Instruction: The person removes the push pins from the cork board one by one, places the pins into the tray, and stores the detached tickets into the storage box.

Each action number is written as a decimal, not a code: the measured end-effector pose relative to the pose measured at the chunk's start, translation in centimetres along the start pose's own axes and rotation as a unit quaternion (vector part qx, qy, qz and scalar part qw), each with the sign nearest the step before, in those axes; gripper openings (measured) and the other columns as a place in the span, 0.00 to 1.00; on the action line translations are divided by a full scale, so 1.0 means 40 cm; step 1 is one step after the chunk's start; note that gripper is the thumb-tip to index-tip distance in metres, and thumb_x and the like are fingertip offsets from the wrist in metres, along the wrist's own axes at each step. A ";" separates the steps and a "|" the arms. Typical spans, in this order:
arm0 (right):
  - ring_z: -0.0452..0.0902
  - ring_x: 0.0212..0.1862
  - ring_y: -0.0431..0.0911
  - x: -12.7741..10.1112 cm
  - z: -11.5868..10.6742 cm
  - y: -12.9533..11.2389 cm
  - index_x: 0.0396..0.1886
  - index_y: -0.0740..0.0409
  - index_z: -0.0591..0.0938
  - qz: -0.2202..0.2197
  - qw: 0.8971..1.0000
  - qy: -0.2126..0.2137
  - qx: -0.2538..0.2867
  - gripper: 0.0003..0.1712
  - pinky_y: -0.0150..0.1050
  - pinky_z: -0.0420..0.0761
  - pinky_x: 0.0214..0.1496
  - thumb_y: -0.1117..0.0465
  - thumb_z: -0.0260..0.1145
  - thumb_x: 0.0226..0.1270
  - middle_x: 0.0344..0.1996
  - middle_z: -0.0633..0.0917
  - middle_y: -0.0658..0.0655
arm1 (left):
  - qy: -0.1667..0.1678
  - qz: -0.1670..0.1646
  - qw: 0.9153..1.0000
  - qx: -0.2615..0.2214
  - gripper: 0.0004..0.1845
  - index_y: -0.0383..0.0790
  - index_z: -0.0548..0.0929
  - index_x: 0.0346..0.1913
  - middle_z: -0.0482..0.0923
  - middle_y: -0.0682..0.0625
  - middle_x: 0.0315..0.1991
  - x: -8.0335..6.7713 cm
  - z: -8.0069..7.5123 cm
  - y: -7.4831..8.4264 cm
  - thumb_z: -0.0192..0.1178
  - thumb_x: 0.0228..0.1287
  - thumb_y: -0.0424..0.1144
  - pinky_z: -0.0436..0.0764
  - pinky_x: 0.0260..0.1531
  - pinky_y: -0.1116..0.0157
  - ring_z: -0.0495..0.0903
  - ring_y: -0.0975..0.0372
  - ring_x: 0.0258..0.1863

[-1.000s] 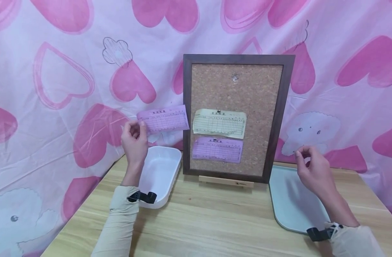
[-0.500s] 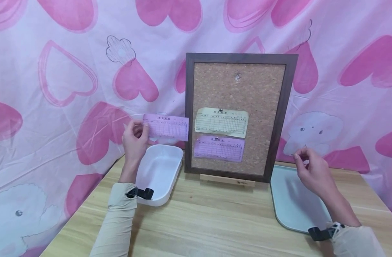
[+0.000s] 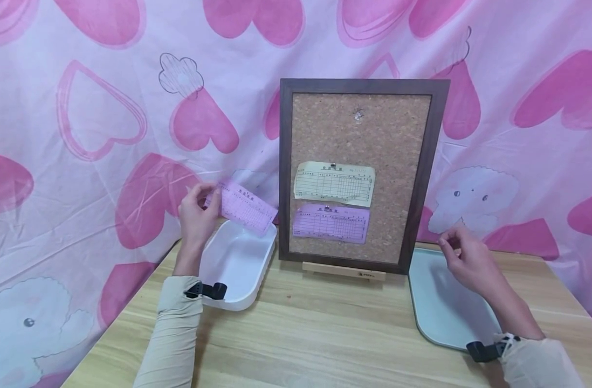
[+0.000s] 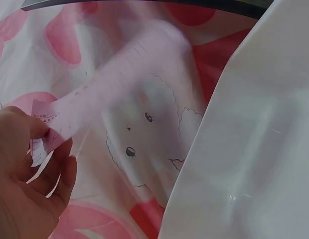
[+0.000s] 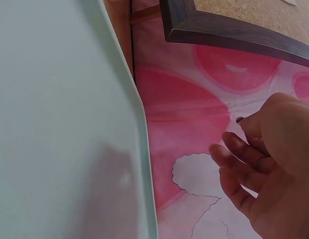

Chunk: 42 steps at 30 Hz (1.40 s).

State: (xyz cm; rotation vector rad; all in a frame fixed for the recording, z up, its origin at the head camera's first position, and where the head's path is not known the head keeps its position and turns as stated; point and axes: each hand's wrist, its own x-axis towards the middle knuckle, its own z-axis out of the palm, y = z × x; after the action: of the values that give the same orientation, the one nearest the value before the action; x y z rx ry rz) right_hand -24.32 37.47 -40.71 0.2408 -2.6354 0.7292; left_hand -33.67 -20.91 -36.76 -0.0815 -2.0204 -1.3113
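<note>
Pinched: purple slip [image 3: 247,209] in L hand [image 3: 197,216], tiny dark obj. [image 5: 239,120] in R hand [image 3: 470,261]; corkboard [image 3: 344,137] btwn, tub [image 3: 235,264] + tray [image 3: 436,302] below.

Small print heads the ruled grids on the yellow slip [image 3: 334,185], the pinned purple slip [image 3: 331,224] and the handheld purple slip [image 3: 247,207], but I can't read a word. The wooden ledge [image 3: 331,270] under the corkboard [image 3: 325,129] bears a dark mark [image 3: 366,275], also illegible.
</note>
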 end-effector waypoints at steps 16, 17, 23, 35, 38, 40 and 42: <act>0.77 0.37 0.42 -0.003 0.017 0.023 0.47 0.60 0.77 -0.014 0.997 -0.080 0.011 0.04 0.31 0.81 0.33 0.68 0.65 0.79 0.38 0.86 0.61 | -0.095 0.004 0.992 0.089 0.12 0.40 0.89 0.57 0.80 0.40 0.36 -0.009 0.002 -0.014 0.61 0.79 0.36 0.70 0.32 0.64 0.72 0.55 0.32; 0.77 0.37 0.43 -0.004 0.018 0.023 0.48 0.61 0.77 -0.010 0.996 -0.088 0.011 0.05 0.32 0.81 0.33 0.68 0.65 0.79 0.39 0.86 0.61 | -0.112 0.002 0.989 0.096 0.12 0.40 0.88 0.58 0.81 0.40 0.37 -0.009 0.003 -0.016 0.60 0.80 0.36 0.71 0.34 0.63 0.73 0.54 0.33; 0.79 0.41 0.50 -0.010 0.025 0.027 0.51 0.65 0.79 0.022 0.991 -0.129 0.015 0.06 0.31 0.80 0.35 0.67 0.64 0.80 0.42 0.86 0.63 | -0.205 0.012 0.971 0.121 0.13 0.40 0.87 0.59 0.84 0.37 0.52 -0.016 0.011 -0.022 0.58 0.80 0.33 0.77 0.49 0.53 0.78 0.47 0.47; 0.79 0.41 0.48 -0.018 0.042 0.049 0.46 0.64 0.83 0.021 0.982 -0.185 -0.025 0.05 0.34 0.82 0.38 0.68 0.68 0.74 0.38 0.87 0.56 | -0.345 -0.017 0.926 0.151 0.17 0.38 0.84 0.65 0.81 0.37 0.46 -0.030 0.022 -0.013 0.56 0.80 0.30 0.82 0.49 0.54 0.78 0.48 0.46; 0.77 0.39 0.47 -0.022 0.043 0.050 0.45 0.64 0.83 0.029 0.979 -0.199 -0.042 0.05 0.35 0.80 0.38 0.67 0.68 0.74 0.37 0.86 0.55 | -0.378 -0.033 0.910 0.169 0.18 0.39 0.83 0.67 0.83 0.36 0.61 -0.034 0.022 -0.018 0.55 0.80 0.32 0.82 0.60 0.47 0.79 0.47 0.55; 0.76 0.38 0.47 -0.024 0.043 0.051 0.45 0.65 0.83 0.032 0.977 -0.205 -0.047 0.04 0.35 0.79 0.37 0.68 0.67 0.74 0.36 0.86 0.55 | -0.394 -0.038 0.901 0.179 0.18 0.39 0.84 0.66 0.83 0.35 0.62 -0.036 0.022 -0.017 0.55 0.80 0.31 0.82 0.62 0.45 0.79 0.46 0.56; 0.76 0.38 0.47 -0.026 0.043 0.053 0.44 0.65 0.82 0.032 0.976 -0.208 -0.049 0.04 0.36 0.79 0.37 0.68 0.67 0.74 0.36 0.85 0.55 | -0.404 -0.039 0.894 0.188 0.17 0.40 0.85 0.64 0.84 0.35 0.61 -0.037 0.021 -0.018 0.56 0.79 0.31 0.82 0.62 0.44 0.80 0.45 0.57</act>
State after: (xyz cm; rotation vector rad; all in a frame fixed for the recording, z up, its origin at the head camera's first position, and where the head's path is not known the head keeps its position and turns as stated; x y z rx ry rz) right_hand -24.50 38.41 -43.45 0.3117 -3.0795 0.6219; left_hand -33.29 -20.10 -38.39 -0.4288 -2.9770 -0.9752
